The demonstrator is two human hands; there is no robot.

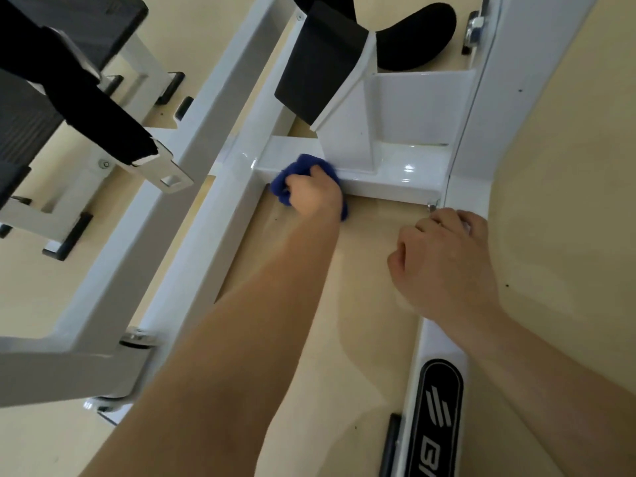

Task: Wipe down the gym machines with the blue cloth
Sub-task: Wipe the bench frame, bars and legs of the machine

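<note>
I look down at a white gym machine frame (pixel 395 173) on a beige floor. My left hand (pixel 315 192) grips a bunched blue cloth (pixel 299 170) and presses it against the near face of the low white crossbar, close to where it joins the long left rail (pixel 192 187). My right hand (pixel 444 259) rests on the white right-hand rail (pixel 463 166) with its fingers curled over the edge, next to a bolt at the crossbar's end. It holds no cloth.
Black pads (pixel 320 60) and a black curved seat (pixel 413 36) sit above the crossbar. Another machine with black ribbed footplates (pixel 24 108) and a black strap stands at left. A black logo plate (pixel 438 418) lies on the near right rail. Beige floor shows between the rails.
</note>
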